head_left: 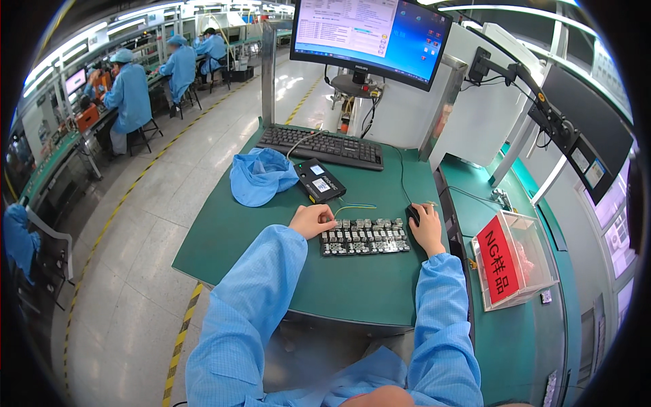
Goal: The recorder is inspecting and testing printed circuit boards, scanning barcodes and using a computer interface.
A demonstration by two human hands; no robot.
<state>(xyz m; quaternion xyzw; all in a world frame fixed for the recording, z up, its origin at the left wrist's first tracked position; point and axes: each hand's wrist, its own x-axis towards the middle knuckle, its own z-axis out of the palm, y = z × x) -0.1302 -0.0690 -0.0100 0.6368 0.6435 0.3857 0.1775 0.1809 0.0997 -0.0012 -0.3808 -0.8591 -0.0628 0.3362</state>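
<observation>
My left hand [313,221] is closed in a pinch at the top left corner of a panel of small circuit boards [365,237]. What lies between its fingertips is too small to make out. Thin coloured wires [358,206] run close to those fingers from a black box-shaped device [321,182] with labels on top. The panel lies flat on the green mat, its boards in rows with silvery metal parts. My right hand [427,228] is wrapped over a black computer mouse [412,214] just right of the panel.
A black keyboard [322,146] lies at the back below a lit monitor [369,37]. Left of the device is a blue cloth cap [262,178]. On the right-hand bench stands a clear box [536,275] with a red label. Several people in blue work at a far-left line.
</observation>
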